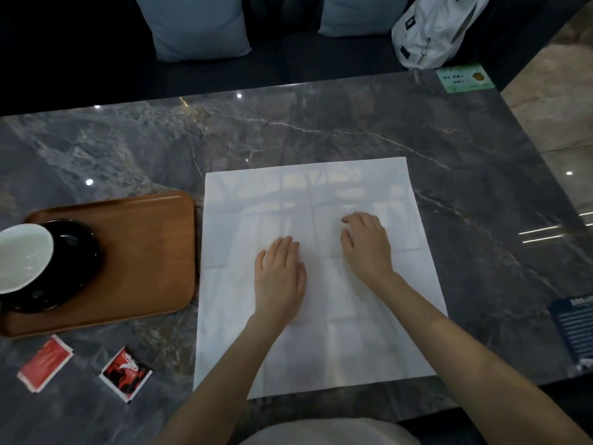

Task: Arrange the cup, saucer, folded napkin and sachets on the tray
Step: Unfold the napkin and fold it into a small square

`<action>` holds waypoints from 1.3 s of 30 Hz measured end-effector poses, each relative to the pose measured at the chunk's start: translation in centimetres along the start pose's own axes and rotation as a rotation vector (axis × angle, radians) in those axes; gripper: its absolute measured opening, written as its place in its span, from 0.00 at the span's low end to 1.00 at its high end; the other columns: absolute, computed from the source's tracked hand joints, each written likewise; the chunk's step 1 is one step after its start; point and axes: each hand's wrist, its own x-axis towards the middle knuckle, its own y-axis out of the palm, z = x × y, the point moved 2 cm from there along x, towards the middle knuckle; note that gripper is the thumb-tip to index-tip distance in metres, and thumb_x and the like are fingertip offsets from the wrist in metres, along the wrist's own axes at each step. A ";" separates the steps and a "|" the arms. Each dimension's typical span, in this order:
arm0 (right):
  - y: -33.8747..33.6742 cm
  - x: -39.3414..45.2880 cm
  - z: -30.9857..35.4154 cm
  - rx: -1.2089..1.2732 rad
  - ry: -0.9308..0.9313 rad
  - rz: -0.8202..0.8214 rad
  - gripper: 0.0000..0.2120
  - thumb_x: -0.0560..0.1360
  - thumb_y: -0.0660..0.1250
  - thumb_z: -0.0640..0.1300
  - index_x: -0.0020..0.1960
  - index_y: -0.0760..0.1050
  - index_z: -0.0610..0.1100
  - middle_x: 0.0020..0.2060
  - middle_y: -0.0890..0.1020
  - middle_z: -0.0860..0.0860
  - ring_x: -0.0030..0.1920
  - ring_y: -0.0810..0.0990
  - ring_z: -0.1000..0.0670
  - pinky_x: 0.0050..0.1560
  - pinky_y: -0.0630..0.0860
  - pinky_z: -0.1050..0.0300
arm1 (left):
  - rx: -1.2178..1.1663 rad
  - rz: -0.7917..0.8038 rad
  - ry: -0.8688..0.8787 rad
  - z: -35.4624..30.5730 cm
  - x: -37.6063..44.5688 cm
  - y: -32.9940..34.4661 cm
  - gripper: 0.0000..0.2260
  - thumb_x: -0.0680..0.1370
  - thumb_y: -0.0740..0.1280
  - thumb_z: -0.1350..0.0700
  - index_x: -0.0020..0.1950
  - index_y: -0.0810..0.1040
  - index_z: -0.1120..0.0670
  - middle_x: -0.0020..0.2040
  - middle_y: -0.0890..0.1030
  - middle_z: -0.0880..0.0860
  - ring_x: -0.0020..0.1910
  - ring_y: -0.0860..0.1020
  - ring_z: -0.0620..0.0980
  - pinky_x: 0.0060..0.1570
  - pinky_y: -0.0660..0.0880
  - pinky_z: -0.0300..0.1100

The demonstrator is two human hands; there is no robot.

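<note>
Napkin point(316, 274) is lying fully unfolded on the marble table point(449, 149), just beside the right edge of the tray point(144, 252), and I am pressing on it with both hands. My left hand point(279, 277) is lying flat, fingers straight and together; my right hand point(367, 245) is resting near it with the fingers slightly bent, holding nothing. The cup point(24, 255) is already sitting on the saucer point(73, 261) at the tray's left end (it looks tipped toward me, though the wide lens may be exaggerating that). The red sachet point(45, 362) and the red-and-black sachet point(125, 374) are still lying on the table in front of the tray, apart from each other.

I am judging the fold to be the risky part. The paper looks thin and the table glossy, so if I am pulling one edge over without pinning the rest, the sheet could be sliding or creasing crooked. I am also thinking the napkin's left edge sits close enough to the tray that a careless sweep could be nudging it and unsettling the cup.
</note>
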 end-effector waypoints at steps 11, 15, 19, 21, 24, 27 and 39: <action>1.6 11.7 3.2 -0.252 -0.204 0.315 0.24 0.81 0.51 0.43 0.75 0.49 0.43 0.76 0.53 0.46 0.76 0.50 0.47 0.74 0.48 0.50 | 0.117 0.214 0.077 -0.6 5.2 3.5 0.26 0.79 0.45 0.44 0.72 0.62 0.56 0.72 0.66 0.54 0.72 0.62 0.52 0.70 0.59 0.54; 2.0 13.9 3.6 -0.279 -0.185 0.325 0.26 0.79 0.56 0.43 0.74 0.53 0.42 0.74 0.59 0.44 0.75 0.55 0.45 0.74 0.47 0.47 | 0.105 0.180 0.061 -0.7 5.3 3.7 0.26 0.78 0.50 0.45 0.72 0.61 0.55 0.73 0.65 0.53 0.72 0.62 0.53 0.69 0.52 0.51; 1.4 15.3 4.3 -0.282 -0.170 0.299 0.20 0.74 0.64 0.43 0.66 0.67 0.42 0.63 0.72 0.43 0.65 0.68 0.42 0.69 0.58 0.47 | 0.138 0.197 0.052 -0.7 5.3 3.8 0.25 0.79 0.45 0.45 0.73 0.60 0.54 0.73 0.65 0.53 0.72 0.62 0.52 0.72 0.55 0.53; 1.2 15.2 4.5 -0.266 -0.188 0.261 0.12 0.74 0.63 0.41 0.57 0.74 0.43 0.57 0.76 0.44 0.60 0.72 0.43 0.63 0.62 0.49 | 0.136 0.223 0.048 -0.8 5.3 3.5 0.25 0.80 0.43 0.45 0.72 0.61 0.55 0.73 0.65 0.53 0.72 0.62 0.52 0.69 0.55 0.55; 1.1 13.6 4.3 -0.205 -0.220 0.145 0.08 0.74 0.62 0.36 0.50 0.78 0.41 0.50 0.79 0.44 0.54 0.75 0.43 0.57 0.65 0.51 | 0.050 0.207 0.050 -0.9 5.8 2.5 0.24 0.78 0.47 0.49 0.70 0.66 0.56 0.72 0.66 0.54 0.71 0.65 0.53 0.68 0.59 0.55; 0.5 11.2 3.9 -0.082 -0.263 -0.014 0.05 0.68 0.66 0.32 0.41 0.79 0.39 0.39 0.80 0.42 0.44 0.78 0.40 0.46 0.68 0.51 | 0.028 0.002 0.075 -0.5 6.9 0.6 0.18 0.72 0.62 0.57 0.62 0.73 0.59 0.62 0.77 0.60 0.60 0.77 0.57 0.56 0.75 0.52; -2.1 1.0 3.7 0.001 -0.446 -0.244 0.05 0.66 0.64 0.34 0.36 0.78 0.40 0.31 0.79 0.45 0.33 0.77 0.43 0.39 0.64 0.57 | 0.155 -0.313 0.420 1.4 7.1 -4.6 0.05 0.67 0.68 0.63 0.39 0.81 0.55 0.39 0.81 0.54 0.41 0.72 0.52 0.42 0.63 0.41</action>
